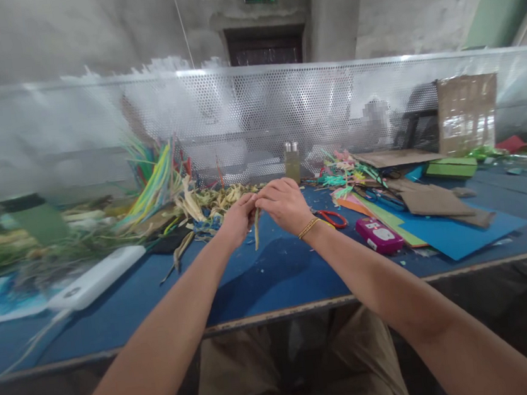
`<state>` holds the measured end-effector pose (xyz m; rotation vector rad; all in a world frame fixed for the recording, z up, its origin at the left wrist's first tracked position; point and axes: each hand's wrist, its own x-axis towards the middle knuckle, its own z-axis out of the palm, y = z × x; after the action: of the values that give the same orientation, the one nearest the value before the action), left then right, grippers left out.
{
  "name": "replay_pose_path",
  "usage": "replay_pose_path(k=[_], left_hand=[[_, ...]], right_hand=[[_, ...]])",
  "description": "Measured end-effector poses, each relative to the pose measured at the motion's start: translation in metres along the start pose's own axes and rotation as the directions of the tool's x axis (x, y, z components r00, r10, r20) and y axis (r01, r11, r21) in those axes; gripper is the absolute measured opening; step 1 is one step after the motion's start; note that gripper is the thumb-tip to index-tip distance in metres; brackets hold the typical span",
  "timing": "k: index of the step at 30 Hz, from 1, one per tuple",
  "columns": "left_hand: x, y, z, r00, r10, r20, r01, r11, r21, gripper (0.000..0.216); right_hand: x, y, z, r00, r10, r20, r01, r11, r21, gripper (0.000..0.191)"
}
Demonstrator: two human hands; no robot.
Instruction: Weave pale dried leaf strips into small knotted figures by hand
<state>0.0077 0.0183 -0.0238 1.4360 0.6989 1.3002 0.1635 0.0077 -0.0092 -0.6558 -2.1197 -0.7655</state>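
Pinching top end of pale leaf strip (257, 230) with left hand (239, 220) and right hand (284, 205), fingers of both curled tight around it. Hanging down over middle of blue table (273, 279). Red scissors (333, 218) just right of the wrist, pink box (379, 235) nearer right, strip pile (216, 199) far left.

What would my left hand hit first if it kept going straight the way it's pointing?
Your right hand: the left hand meets it at the pale strip both pinch. Past that, probably the small bottle, though depth is unclear.
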Motion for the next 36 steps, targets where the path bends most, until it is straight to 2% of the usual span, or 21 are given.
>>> replay_pose_path(k=[5,11,16,19,24,28,33,36], left_hand=[[0.002,-0.001,-0.001,0.991,0.122,0.061,-0.126,0.990,0.068,0.027],[0.003,0.001,-0.006,0.969,0.239,0.060,-0.245,0.904,0.350,0.026],[0.004,0.004,-0.011,0.934,0.334,0.129,-0.347,0.760,0.549,0.022],[0.004,0.006,-0.012,0.914,0.367,0.171,-0.389,0.682,0.619,0.018],[0.001,0.011,-0.010,0.915,0.359,0.184,-0.387,0.652,0.652,0.017],[-0.002,0.016,-0.010,0.907,0.361,0.217,-0.405,0.607,0.684,0.016],[-0.002,0.019,-0.011,0.902,0.342,0.265,-0.409,0.478,0.777,0.017],[-0.002,0.020,-0.013,0.892,0.334,0.304,-0.424,0.390,0.818,0.017]], right_hand=[[-0.002,-0.002,0.003,0.976,0.217,-0.025,-0.210,0.964,0.163,0.018],[-0.004,-0.003,0.010,0.913,0.406,-0.046,-0.360,0.853,0.376,0.015],[-0.004,-0.001,0.011,0.882,0.466,-0.070,-0.402,0.821,0.405,0.013],[-0.005,0.000,0.012,0.876,0.482,-0.020,-0.431,0.800,0.418,0.014],[-0.006,0.001,0.014,0.851,0.526,0.009,-0.467,0.748,0.472,0.014],[-0.006,0.002,0.016,0.835,0.543,0.088,-0.500,0.681,0.535,0.014],[-0.005,0.006,0.017,0.851,0.503,0.150,-0.489,0.657,0.574,0.011],[-0.005,0.007,0.017,0.836,0.518,0.182,-0.510,0.609,0.607,0.011]])
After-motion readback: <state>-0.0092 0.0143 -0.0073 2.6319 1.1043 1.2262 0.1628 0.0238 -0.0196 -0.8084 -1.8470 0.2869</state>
